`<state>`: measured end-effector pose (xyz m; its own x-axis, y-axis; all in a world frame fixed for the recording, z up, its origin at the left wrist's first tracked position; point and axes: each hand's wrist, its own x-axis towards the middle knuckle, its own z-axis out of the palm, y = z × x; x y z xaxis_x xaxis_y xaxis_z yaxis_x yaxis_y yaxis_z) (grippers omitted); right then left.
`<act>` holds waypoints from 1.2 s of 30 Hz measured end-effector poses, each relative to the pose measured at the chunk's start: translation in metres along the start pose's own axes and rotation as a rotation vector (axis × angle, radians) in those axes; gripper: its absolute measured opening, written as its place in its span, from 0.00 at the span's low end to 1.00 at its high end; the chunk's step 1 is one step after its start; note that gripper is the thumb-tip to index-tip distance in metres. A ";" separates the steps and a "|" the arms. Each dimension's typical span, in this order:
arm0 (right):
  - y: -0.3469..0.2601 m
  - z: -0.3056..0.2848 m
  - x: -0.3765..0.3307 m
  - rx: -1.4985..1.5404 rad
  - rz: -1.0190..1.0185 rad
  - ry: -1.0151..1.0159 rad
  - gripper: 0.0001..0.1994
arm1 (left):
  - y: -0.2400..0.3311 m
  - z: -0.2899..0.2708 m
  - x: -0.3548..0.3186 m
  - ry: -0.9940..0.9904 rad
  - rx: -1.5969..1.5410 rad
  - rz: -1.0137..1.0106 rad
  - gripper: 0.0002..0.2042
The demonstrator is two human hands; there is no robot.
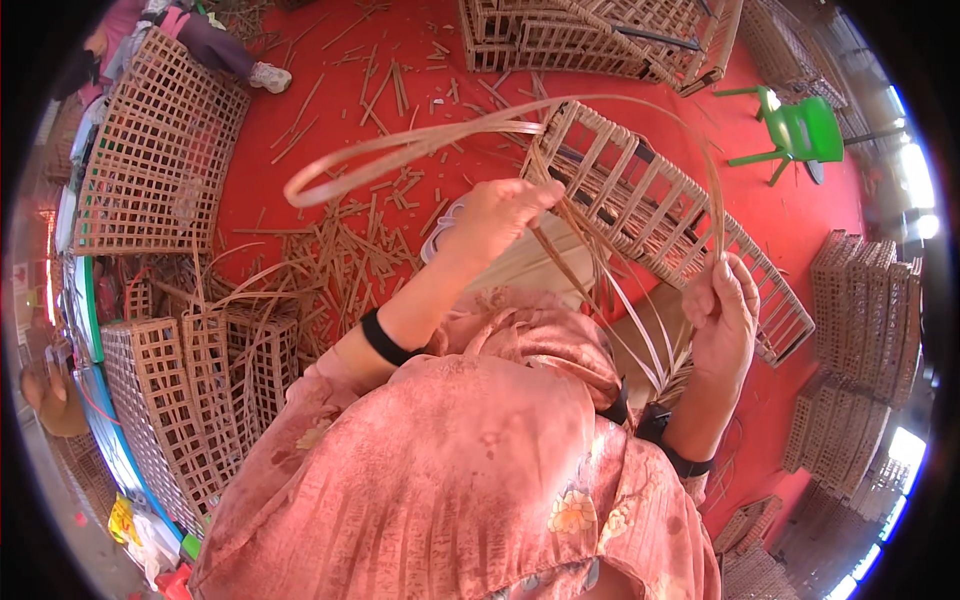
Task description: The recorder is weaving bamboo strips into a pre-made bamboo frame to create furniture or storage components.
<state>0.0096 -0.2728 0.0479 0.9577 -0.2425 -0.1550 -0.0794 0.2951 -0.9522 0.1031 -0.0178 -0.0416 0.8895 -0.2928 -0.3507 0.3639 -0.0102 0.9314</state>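
Observation:
A long rectangular woven basket (680, 182) with an open slatted side lies slanted in front of me, over my lap. At its far left corner, my left hand (500, 215) is closed, thumb and fingertips pinching a brown flat weaving strip (400, 152). This strip loops out to the left and arches over the basket. Above the basket's near right part, my right hand (722, 308) pinches the strip between thumb and fingers. Several loose strips (640, 335), some pale, hang between my hands toward my lap.
Cut strip scraps (365, 245) litter the red floor. Lattice baskets (165, 150) stand at the left, with more woven baskets (175, 390) nearer. Others (600, 40) lie ahead. A green plastic chair (800, 130) and stacked baskets (860, 310) are at the right. Another person's shoe (268, 77) shows far left.

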 end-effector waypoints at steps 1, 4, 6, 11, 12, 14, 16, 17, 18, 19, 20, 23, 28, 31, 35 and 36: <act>0.001 0.000 -0.001 0.004 -0.004 0.002 0.10 | 0.000 0.006 0.006 -0.002 -0.059 -0.029 0.16; 0.002 -0.004 -0.004 0.050 0.009 -0.004 0.10 | -0.009 0.001 0.008 -0.039 -0.416 -0.049 0.13; -0.001 -0.008 -0.006 0.046 -0.015 -0.072 0.09 | -0.008 -0.015 -0.004 -0.067 -0.716 -0.052 0.11; 0.008 -0.017 0.001 0.035 0.051 -0.035 0.10 | -0.023 -0.074 -0.020 -0.160 -0.703 -0.257 0.06; 0.014 -0.013 0.001 0.041 0.056 -0.028 0.10 | -0.025 -0.091 -0.020 -0.233 -0.648 -0.233 0.08; 0.030 -0.003 0.004 -0.078 0.042 0.010 0.09 | -0.020 -0.131 -0.013 -0.248 -0.578 -0.114 0.09; 0.041 -0.005 0.003 -0.104 0.112 -0.064 0.07 | -0.030 -0.200 -0.004 0.145 -0.129 -0.003 0.15; 0.046 -0.001 0.002 -0.206 0.097 -0.050 0.07 | -0.022 -0.228 -0.007 0.194 -0.054 0.009 0.16; 0.053 0.000 0.001 -0.312 0.081 -0.036 0.07 | -0.017 -0.261 -0.009 0.241 0.016 0.022 0.17; 0.059 -0.005 0.003 -0.416 -0.058 -0.114 0.06 | -0.025 -0.316 -0.010 0.347 0.026 -0.002 0.17; 0.059 -0.007 0.005 -0.414 -0.056 -0.117 0.06 | -0.033 -0.367 -0.012 0.453 0.037 -0.026 0.18; 0.060 -0.015 0.006 -0.538 -0.151 -0.102 0.06 | -0.017 -0.415 -0.022 0.624 0.504 -0.085 0.19; 0.078 -0.023 0.011 -0.663 -0.049 -0.159 0.07 | 0.059 -0.302 -0.015 0.788 0.709 0.326 0.18; 0.078 -0.014 0.006 -0.633 0.090 -0.174 0.08 | 0.077 -0.177 -0.017 0.560 0.637 0.450 0.14; 0.064 -0.006 -0.010 -0.692 0.118 -0.212 0.06 | 0.068 -0.069 -0.021 0.219 0.522 0.562 0.11; 0.053 -0.002 -0.015 -0.798 0.049 -0.237 0.06 | 0.066 -0.045 -0.024 0.166 0.553 0.572 0.11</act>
<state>-0.0099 -0.2557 -0.0005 0.9738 -0.0188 -0.2267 -0.2093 -0.4653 -0.8601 0.1180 0.0315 0.0245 0.9415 -0.2509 0.2250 -0.3104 -0.3856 0.8689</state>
